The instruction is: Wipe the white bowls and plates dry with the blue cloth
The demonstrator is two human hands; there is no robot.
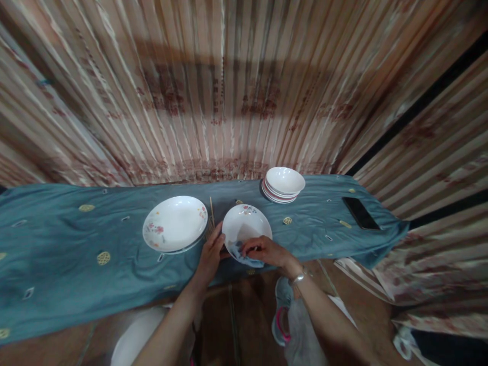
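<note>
A white plate (244, 223) with a small floral print at its far rim is tilted up at the table's near edge. My left hand (211, 249) grips it by the left rim, the fingers partly hidden beneath. Bunched in my right hand (267, 250) is a light blue cloth (249, 262), pressed against the near right part of the plate and folded over its lower rim. Just left of the plate lie some thin chopsticks (212, 211). Farther left rests a larger white oval platter (177, 223) with pink and orange flowers, apparently stacked on another.
A stack of white bowls (285, 180) stands at the back right of the table. Toward the right end lies a black phone (360, 212). A blue patterned cloth (64, 264) covers the narrow table, with pleated curtains (213, 101) behind it and to the right.
</note>
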